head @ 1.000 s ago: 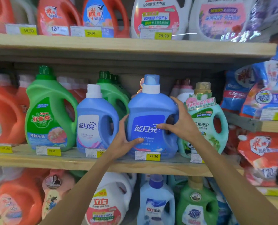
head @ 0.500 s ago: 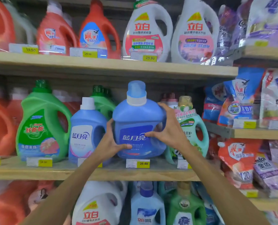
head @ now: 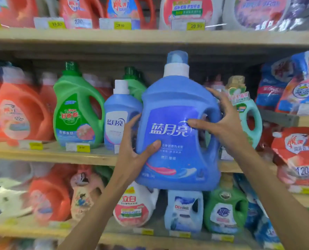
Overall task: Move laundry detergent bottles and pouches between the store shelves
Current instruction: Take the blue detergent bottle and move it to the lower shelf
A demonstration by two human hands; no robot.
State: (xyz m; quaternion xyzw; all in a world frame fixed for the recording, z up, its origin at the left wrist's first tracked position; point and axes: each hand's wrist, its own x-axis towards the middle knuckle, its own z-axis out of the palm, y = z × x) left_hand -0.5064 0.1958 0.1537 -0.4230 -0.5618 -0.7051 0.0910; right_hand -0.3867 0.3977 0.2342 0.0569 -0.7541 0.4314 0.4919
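Bottle has come off the middle shelf since a second ago, we've got left hand and right hand both clamped on its sides, held clear in front, so it's ready to carry to another shelf

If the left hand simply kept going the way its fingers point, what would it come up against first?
The left hand is already pressed against the big blue bottle it holds, fingers aimed up and to the right. Past that, probably the smaller blue bottle standing behind on the shelf, though depth is hard to judge.
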